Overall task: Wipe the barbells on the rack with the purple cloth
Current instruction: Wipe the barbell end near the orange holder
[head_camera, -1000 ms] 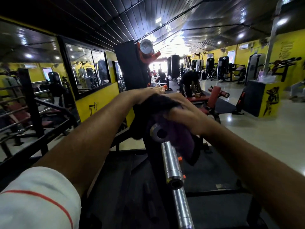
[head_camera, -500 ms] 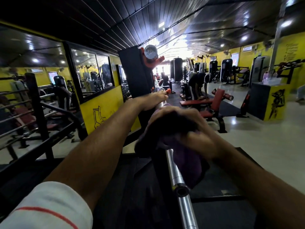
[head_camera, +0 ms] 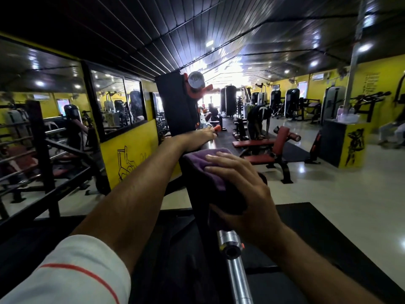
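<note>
The right hand (head_camera: 247, 194) has its fingers (head_camera: 221, 160) curled over the top of the purple cloth (head_camera: 210, 172) and its thumb hooked underneath, so the cloth is wrapped round the barbell (head_camera: 235, 270) and gripped against it. The left hand (head_camera: 201, 138) lies farther along the same bar with the arm stretched out; its fingers seem to rest on the steel, but whether they curl round it I cannot tell at this angle. The bar runs away from the camera toward the black upright of the rack (head_camera: 177, 106), where a second bar end (head_camera: 196, 79) sits higher up in an orange hook (head_camera: 198, 89). Nearer the camera the bare sleeve and its collar stick out past the cloth, so the near end looks not yet covered by this stroke.

The main risk, I judge, is the cloth bunching: a thick fold hangs below the thumb and could snag on the collar if the hand slides that way, dragging the cloth off the bar. A hard pull along the bar could also roll or shift it in its hooks, since the left hand appears only to steady it. With the arm reaching so far, a slip near the orange hook could pinch the left fingers. Another person (head_camera: 258, 121) bends over a bench (head_camera: 254, 143) well apart, out of reach
</note>
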